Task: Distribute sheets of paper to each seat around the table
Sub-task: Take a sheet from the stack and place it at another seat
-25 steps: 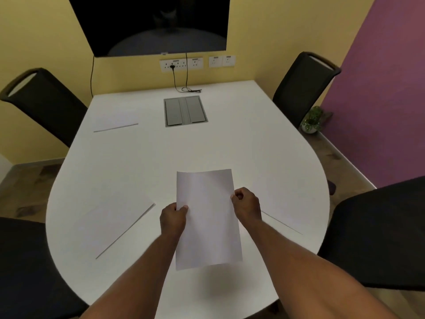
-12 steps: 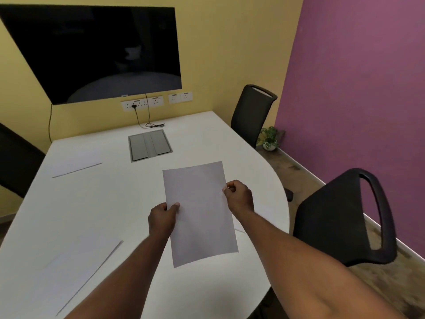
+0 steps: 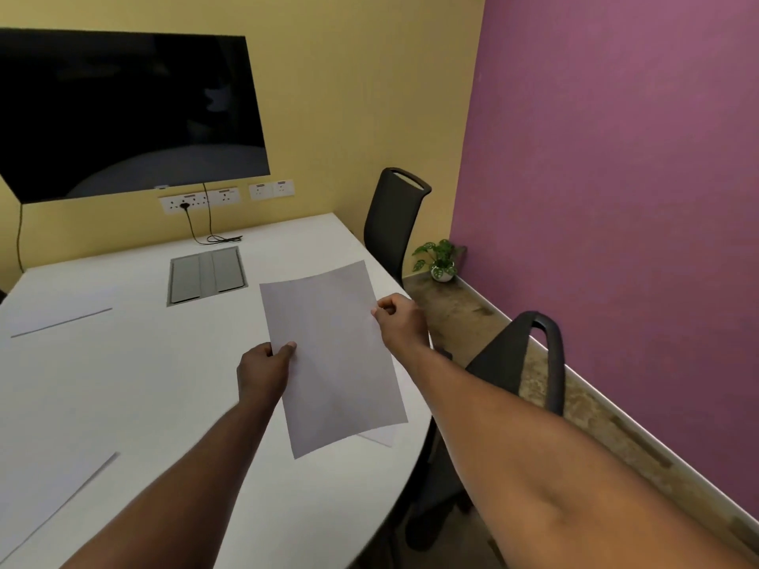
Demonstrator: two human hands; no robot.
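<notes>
A blank white sheet of paper (image 3: 334,355) hangs in the air above the right side of the white table (image 3: 164,384). My left hand (image 3: 265,369) pinches its left edge and my right hand (image 3: 402,322) pinches its right edge. Another sheet (image 3: 380,436) lies on the table under the held one, only its corner showing, in front of the near right chair (image 3: 521,363). Two more sheets lie flat on the table: one at the far left (image 3: 57,310) and one at the near left (image 3: 45,486).
A second black chair (image 3: 392,223) stands at the far right by the yellow wall. A grey cable hatch (image 3: 205,275) is set in the table. A dark screen (image 3: 123,112), wall sockets and a small potted plant (image 3: 439,260) on the floor are beyond.
The view has swung right and I have moved along the table's right side. Both hands have carried the sheet to the right, over the table's right edge.
</notes>
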